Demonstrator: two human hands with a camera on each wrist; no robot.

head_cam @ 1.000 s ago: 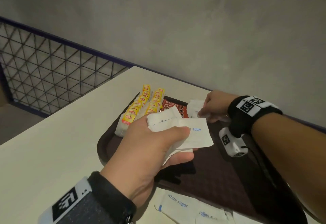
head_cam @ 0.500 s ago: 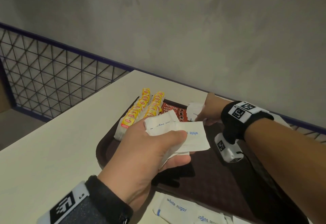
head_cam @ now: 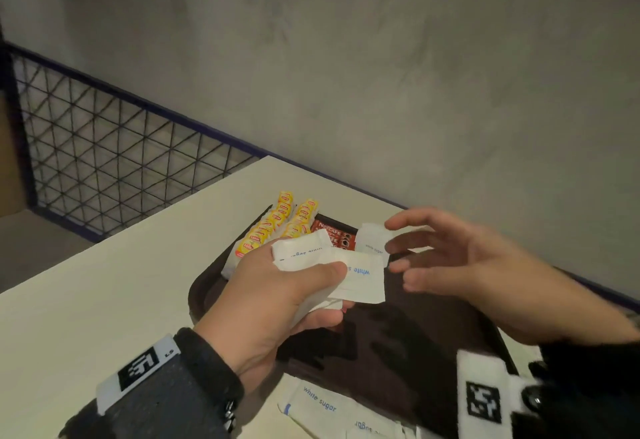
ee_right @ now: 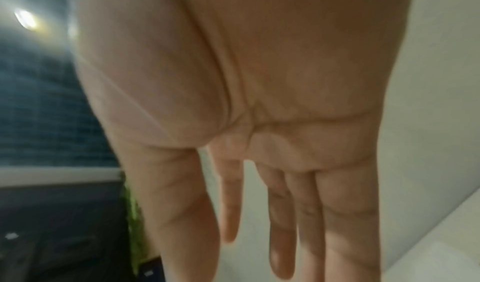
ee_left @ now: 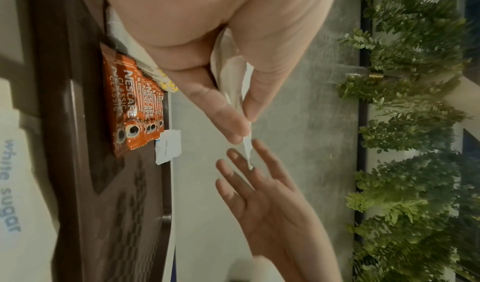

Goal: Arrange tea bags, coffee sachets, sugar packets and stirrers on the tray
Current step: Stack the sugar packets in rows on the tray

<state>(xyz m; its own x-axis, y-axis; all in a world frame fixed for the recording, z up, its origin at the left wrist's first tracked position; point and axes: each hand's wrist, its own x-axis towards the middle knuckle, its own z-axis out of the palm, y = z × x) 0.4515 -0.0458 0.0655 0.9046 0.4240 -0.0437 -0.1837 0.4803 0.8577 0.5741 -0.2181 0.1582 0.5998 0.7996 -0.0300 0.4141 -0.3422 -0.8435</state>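
Observation:
My left hand (head_cam: pixel 327 288) grips a fanned bunch of white sugar packets (head_cam: pixel 360 276) above the dark brown tray (head_cam: pixel 398 352). In the left wrist view its thumb and fingers pinch the sugar packets (ee_left: pixel 231 76) edge-on. My right hand (head_cam: pixel 398 253) hovers just right of the bunch, fingers spread and holding nothing; its palm (ee_right: pixel 285 111) fills the right wrist view. At the tray's far end lie two rows of yellow-tagged tea bags (head_cam: pixel 277 227), red Nescafe coffee sachets (head_cam: pixel 334 234) and one sugar packet (head_cam: pixel 372 241) against the rim. No stirrers are in view.
More white sugar packets (head_cam: pixel 322 404) lie on the cream table (head_cam: pixel 104 300) by the tray's near edge. A grey wall and a wire-mesh railing (head_cam: pixel 104 154) stand behind the table. Green foliage (ee_left: pixel 415 122) shows in the left wrist view.
My right hand has let go of the sugar packet at the tray's far rim, drawn back toward the left hand's bunch and spread its fingers. The left hand keeps its hold.

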